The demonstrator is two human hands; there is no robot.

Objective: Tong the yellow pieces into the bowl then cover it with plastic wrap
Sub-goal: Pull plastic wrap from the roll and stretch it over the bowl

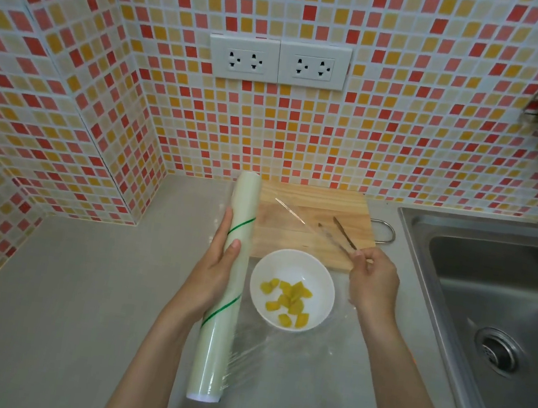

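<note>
**Wrap drawn across the bowl, yellow pieces inside**

The grey countertop point(74, 297) lies bare to the left of the roll, up to the tiled corner wall point(67, 106). To the right, the steel sink point(488, 304) cuts the counter off just beside the right forearm, so room on that side is narrow. Behind the bowl, the wooden cutting board point(311, 210) reaches the back wall, its metal handle loop sticking out toward the sink.

No writing can be read; the plastic wrap roll point(227, 284) bears only thin green slanted lines.

The white bowl point(326, 281) sits on the counter, touching the board's near edge, and holds the yellow pieces point(286, 301). The left hand point(217, 265) is wrapped around the roll, held lengthwise just left of the bowl. The right hand point(374, 284) pinches the edge of the clear film point(278, 347), which stretches from the roll over the bowl. Metal tongs point(340, 231) lie on the board under the film.
</note>
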